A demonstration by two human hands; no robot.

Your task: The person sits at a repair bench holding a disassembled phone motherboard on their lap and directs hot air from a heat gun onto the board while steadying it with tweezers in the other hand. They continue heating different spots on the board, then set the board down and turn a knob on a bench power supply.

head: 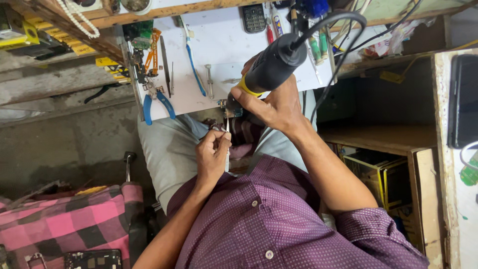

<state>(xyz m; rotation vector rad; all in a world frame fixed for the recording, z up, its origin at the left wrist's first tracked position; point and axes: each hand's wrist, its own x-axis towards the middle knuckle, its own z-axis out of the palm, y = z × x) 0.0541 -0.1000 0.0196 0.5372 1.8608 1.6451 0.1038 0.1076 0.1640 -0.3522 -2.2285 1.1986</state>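
I wear a purple shirt [279, 219] with fine pale dots and small round buttons, its sleeves rolled up past my elbows. Light grey trousers [169, 149] cover my legs, and my forearms are bare.

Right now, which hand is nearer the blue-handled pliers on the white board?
Left. The left hand, pinching tweezers, sits below and just right of the blue-handled pliers; the right hand, gripping the black tool, is farther right.

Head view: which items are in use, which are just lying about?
In use:
right hand gripping the black hot-air handle
left hand holding tweezers
small circuit board

Lying about:
blue pliers
blue toothbrush
keypad phone
plaid cloth
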